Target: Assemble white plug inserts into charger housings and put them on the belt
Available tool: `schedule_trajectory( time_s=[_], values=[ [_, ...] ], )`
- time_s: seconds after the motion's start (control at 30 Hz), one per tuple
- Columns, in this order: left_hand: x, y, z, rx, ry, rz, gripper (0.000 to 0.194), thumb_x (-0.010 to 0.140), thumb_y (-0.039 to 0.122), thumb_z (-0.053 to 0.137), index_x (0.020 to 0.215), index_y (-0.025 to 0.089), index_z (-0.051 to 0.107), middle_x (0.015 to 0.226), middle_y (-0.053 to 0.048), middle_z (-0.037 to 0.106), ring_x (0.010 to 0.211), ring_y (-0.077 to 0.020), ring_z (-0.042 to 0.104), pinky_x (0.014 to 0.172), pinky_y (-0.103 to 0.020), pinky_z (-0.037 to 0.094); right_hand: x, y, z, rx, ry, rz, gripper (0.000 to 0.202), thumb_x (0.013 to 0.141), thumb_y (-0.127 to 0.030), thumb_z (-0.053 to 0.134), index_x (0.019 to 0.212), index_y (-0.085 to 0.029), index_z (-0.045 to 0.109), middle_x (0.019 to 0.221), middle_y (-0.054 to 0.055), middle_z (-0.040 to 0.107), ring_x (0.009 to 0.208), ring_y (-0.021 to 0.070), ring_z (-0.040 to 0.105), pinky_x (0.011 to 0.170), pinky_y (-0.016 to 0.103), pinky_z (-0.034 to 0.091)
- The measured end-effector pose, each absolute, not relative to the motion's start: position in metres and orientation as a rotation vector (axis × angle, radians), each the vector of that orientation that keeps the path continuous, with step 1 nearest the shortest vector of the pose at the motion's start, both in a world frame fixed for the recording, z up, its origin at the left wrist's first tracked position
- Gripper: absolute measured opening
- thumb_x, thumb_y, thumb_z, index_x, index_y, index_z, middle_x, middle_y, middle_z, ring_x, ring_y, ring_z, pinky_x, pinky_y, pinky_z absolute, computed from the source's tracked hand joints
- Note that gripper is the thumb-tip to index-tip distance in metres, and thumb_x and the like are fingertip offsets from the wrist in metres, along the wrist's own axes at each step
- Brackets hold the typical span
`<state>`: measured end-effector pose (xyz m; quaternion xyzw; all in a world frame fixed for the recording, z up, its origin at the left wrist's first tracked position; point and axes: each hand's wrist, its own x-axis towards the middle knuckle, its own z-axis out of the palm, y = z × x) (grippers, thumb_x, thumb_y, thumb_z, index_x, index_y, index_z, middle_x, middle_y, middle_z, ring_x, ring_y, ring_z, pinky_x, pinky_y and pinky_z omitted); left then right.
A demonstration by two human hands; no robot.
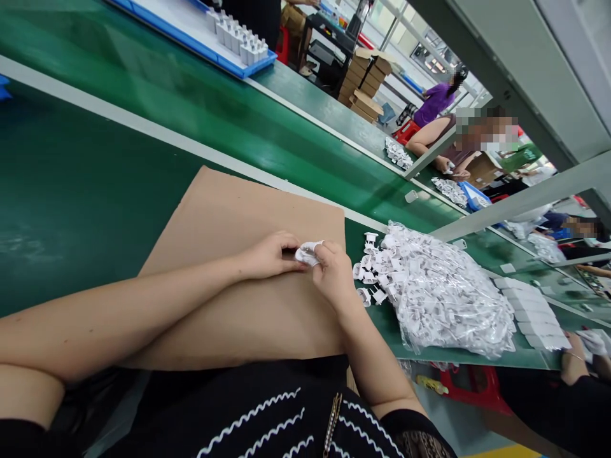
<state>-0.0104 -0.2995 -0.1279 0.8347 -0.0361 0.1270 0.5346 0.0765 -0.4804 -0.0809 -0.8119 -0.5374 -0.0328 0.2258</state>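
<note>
Both my hands meet above a brown cardboard sheet (248,318) on the green table. Between them is a small white plastic part (309,253). My left hand (274,256) has its thumb and fingers closed around the part's left end. My right hand (333,270) pinches the right end, its fingers curled. Just right of the cardboard lie several loose white parts (370,267), beside a large clear plastic bag (443,292) filled with similar white pieces.
Behind the cardboard runs a green conveyor belt (229,146) with a pale rail. A blue tray (181,38) holds white blocks at the far side. White stacked pieces (532,312) lie right of the bag. Other people sit along the line at the right.
</note>
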Motion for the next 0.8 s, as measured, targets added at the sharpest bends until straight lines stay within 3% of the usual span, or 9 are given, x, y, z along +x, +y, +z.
schedule_trajectory(
  time_s=[0.2,0.47,0.57,0.67,0.8],
  values=[
    [-0.011,-0.306,-0.129,2.026,-0.013,0.345,0.044,0.079,0.063,0.074,0.086,0.02,0.075,0.091,-0.007,0.074,0.092,-0.0263,0.065,0.084,-0.037,0.049,0.07,-0.479,-0.095,-2.29,-1.249,-0.142,0.029,0.077,-0.005,0.055,0.099,-0.019,0.068,0.092,0.007,0.064,0.092,0.0229,0.057,0.084,0.033,0.047],
    [-0.013,-0.305,-0.125,2.01,0.025,0.256,0.049,0.072,0.066,0.079,0.087,0.02,0.075,0.091,-0.006,0.074,0.093,-0.0266,0.066,0.081,-0.035,0.05,0.08,-0.482,-0.092,-2.255,-1.41,-0.074,0.024,0.076,-0.006,0.057,0.093,-0.019,0.068,0.089,0.007,0.062,0.089,0.0231,0.057,0.081,0.033,0.047],
    [-0.013,-0.304,-0.124,1.981,0.035,0.244,0.048,0.071,0.064,0.081,0.088,0.02,0.075,0.093,-0.006,0.074,0.095,-0.0268,0.066,0.081,-0.035,0.051,0.084,-0.48,-0.089,-2.233,-1.438,-0.076,0.03,0.073,-0.003,0.056,0.095,-0.019,0.069,0.09,0.007,0.064,0.091,0.0231,0.058,0.097,0.038,0.048],
    [-0.012,-0.304,-0.124,1.993,0.035,0.258,0.048,0.071,0.064,0.08,0.086,0.019,0.074,0.091,-0.007,0.074,0.094,-0.0273,0.066,0.08,-0.036,0.05,0.085,-0.478,-0.087,-2.228,-1.437,-0.076,0.036,0.07,-0.003,0.057,0.1,-0.021,0.07,0.091,0.005,0.066,0.096,0.0229,0.06,0.115,0.044,0.039],
    [-0.012,-0.305,-0.122,2.018,0.006,0.253,0.048,0.076,0.065,0.076,0.087,0.018,0.075,0.09,-0.008,0.074,0.091,-0.0279,0.067,0.081,-0.038,0.051,0.083,-0.478,-0.088,-2.239,-1.329,-0.005,0.031,0.074,-0.009,0.061,0.101,-0.021,0.072,0.094,0.005,0.069,0.099,0.0226,0.063,0.118,0.046,0.037]
  ],
)
